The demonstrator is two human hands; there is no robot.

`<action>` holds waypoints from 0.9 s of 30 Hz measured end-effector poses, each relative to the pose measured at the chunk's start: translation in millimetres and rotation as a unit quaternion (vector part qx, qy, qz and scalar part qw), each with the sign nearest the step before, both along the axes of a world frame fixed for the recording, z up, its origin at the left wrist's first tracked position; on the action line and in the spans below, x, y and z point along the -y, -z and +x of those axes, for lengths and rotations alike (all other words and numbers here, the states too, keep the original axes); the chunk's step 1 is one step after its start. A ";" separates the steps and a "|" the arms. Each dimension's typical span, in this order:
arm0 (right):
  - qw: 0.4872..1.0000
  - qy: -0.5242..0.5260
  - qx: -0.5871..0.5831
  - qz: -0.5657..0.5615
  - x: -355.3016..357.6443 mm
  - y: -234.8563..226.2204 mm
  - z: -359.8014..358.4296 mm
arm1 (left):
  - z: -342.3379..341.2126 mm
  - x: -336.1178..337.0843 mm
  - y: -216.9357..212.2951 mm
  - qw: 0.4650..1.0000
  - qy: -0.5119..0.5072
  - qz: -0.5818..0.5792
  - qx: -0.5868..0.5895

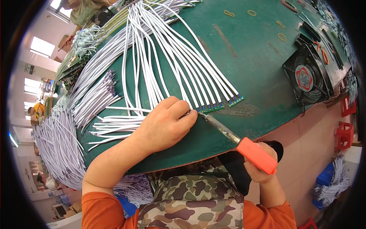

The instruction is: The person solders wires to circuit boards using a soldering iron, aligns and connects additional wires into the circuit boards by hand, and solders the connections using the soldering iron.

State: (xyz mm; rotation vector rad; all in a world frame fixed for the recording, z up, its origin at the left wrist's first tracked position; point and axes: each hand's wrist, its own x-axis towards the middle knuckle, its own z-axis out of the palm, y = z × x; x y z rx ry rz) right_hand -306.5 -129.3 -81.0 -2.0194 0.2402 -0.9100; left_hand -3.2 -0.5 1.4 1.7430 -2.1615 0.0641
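Observation:
My left hand (164, 124) is closed in a pinch at the left end of a row of narrow green circuit boards (211, 109). A white cable (127, 109) runs in under that hand; the fingers cover the pinched end. In my right hand (263, 164) is a soldering iron (255, 153) with an orange-red handle. Its tip meets the board edge right beside my left fingertips. White cables (183, 65) fan down from the top of the table, and several end in blue wires joined to the boards. More loose white cables (118, 126) lie left of my left hand.
A black fan (306, 77) stands at the table's right edge. Rubber bands (252, 13) lie on the green tabletop (244, 68). Thick cable bundles (61, 145) cover the left side. Red stools (344, 136) stand on the floor at right. Another person (38, 110) is far left.

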 end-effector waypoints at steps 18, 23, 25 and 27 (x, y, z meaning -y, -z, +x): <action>0.997 0.026 -0.038 0.063 0.6 12.0 -35.2 | 3.9 -2.6 0.4 1.000 0.003 -0.007 0.001; 0.983 0.101 -0.004 0.150 -12.1 14.4 -26.6 | -0.3 -5.9 -6.4 1.000 -0.012 -0.006 0.008; 0.975 0.146 -0.004 0.169 -15.3 0.7 -21.5 | 1.6 -21.8 -19.2 0.998 -0.055 -0.002 -0.014; 0.966 0.123 0.019 0.226 -8.8 16.4 -42.0 | 18.7 -49.2 -34.9 0.992 -0.123 -0.001 -0.008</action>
